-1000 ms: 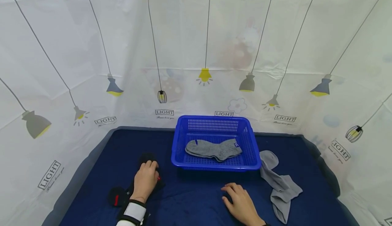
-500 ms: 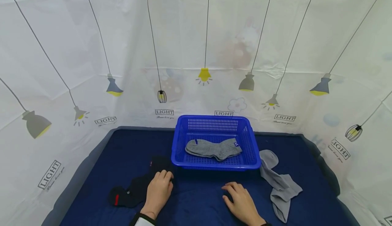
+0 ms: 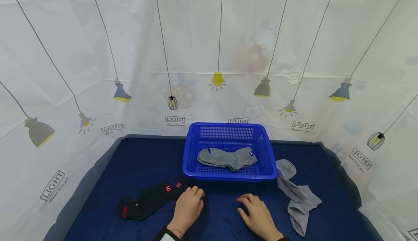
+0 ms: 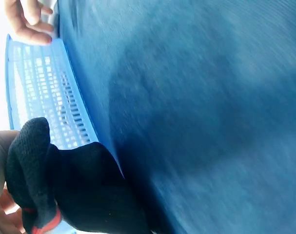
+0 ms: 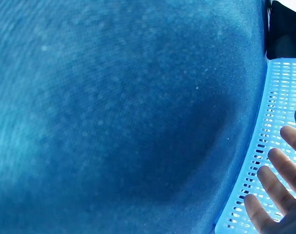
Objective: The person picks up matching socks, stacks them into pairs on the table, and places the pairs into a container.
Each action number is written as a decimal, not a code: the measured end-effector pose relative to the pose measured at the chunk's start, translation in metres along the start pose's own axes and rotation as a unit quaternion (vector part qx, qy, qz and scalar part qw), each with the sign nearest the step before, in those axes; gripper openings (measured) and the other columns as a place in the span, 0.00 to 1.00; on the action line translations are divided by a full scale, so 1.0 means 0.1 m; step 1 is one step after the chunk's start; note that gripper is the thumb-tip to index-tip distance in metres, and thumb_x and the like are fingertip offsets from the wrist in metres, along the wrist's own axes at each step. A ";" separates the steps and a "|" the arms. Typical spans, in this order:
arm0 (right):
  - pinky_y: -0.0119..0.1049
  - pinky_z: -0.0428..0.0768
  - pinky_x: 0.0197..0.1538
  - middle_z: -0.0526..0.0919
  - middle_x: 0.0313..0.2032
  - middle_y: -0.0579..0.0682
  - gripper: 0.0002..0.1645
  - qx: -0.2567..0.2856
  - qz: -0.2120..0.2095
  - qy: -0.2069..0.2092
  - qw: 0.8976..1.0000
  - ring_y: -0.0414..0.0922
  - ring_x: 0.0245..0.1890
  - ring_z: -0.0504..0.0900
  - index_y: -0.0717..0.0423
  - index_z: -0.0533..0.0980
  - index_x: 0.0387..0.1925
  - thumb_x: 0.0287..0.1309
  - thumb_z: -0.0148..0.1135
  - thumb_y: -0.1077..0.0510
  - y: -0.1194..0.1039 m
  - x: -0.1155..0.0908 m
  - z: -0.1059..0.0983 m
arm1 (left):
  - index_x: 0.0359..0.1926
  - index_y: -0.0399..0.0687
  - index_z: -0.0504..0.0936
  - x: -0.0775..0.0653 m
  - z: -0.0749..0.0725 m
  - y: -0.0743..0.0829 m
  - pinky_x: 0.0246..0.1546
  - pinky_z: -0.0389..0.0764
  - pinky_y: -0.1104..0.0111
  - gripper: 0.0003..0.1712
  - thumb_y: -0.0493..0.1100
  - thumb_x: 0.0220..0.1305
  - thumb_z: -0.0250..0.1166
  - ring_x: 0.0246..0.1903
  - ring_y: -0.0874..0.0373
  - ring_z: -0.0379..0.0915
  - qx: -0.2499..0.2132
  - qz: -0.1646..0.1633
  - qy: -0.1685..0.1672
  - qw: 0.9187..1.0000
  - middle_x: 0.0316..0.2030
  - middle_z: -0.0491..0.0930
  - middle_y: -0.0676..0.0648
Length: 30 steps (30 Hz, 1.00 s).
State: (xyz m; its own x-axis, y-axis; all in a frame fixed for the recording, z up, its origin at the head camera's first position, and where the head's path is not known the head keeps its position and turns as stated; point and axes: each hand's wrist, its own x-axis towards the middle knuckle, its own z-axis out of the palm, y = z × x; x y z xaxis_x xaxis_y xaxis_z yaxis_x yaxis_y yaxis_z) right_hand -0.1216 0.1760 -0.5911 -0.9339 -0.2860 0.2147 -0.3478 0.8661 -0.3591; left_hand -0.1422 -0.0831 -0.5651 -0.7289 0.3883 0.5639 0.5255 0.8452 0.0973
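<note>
My left hand (image 3: 188, 206) pinches one end of a pair of black socks (image 3: 150, 201) on the dark blue cloth, left of centre. Two red marks show close to my fingers and a red stripe at the far left end. In the left wrist view, a bunched part of the black socks (image 4: 94, 190) with a red edge is between my fingers and thumb. My right hand (image 3: 258, 215) is relaxed over the cloth in front of the basket, holding nothing; its fingers (image 5: 276, 191) are spread in the right wrist view.
A blue plastic basket (image 3: 228, 178) stands at the back centre with a pair of grey socks (image 3: 225, 159) in it. Light grey socks (image 3: 302, 197) lie crumpled to its right. Behind the cloth (image 3: 222, 223) hangs a white curtain (image 3: 196, 52) printed with lamps.
My left hand has moved right and slightly nearer, drawing the end of the black socks along, so they now lie stretched out with their red marks showing. The right hand stays put.
</note>
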 end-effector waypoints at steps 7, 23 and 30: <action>0.43 0.73 0.40 0.76 0.42 0.42 0.14 -0.002 0.003 0.015 1.000 0.44 0.42 0.75 0.44 0.78 0.41 0.50 0.65 0.50 0.04 0.00 -0.01 | 0.26 0.54 0.75 0.09 0.11 0.14 0.24 0.69 0.69 0.12 0.38 0.38 0.68 0.24 0.60 0.66 -0.002 0.025 0.006 1.000 0.23 0.69 0.55; 0.42 0.72 0.38 0.76 0.41 0.41 0.15 -0.018 0.005 0.052 0.998 0.43 0.41 0.75 0.43 0.79 0.40 0.47 0.68 0.51 0.17 -0.01 -0.02 | 0.28 0.55 0.75 0.24 0.29 0.46 0.25 0.69 0.72 0.11 0.42 0.42 0.69 0.24 0.61 0.66 -0.015 0.076 -0.021 0.997 0.25 0.69 0.56; 0.42 0.72 0.38 0.76 0.41 0.42 0.15 -0.019 0.009 0.060 0.998 0.44 0.40 0.75 0.44 0.79 0.40 0.47 0.68 0.52 0.23 0.00 -0.05 | 0.28 0.55 0.75 0.32 0.33 0.63 0.25 0.69 0.73 0.10 0.43 0.44 0.69 0.24 0.62 0.66 -0.025 0.104 -0.037 0.994 0.25 0.70 0.56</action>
State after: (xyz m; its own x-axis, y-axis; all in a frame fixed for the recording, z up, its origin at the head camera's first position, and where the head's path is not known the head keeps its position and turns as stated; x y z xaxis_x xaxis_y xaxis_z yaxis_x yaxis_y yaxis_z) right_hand -0.1287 0.1979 -0.5944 -0.9223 -0.2213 0.3168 -0.3258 0.8861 -0.3296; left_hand -0.1471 -0.0055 -0.5683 -0.6307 0.5806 0.5149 0.6883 0.7249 0.0256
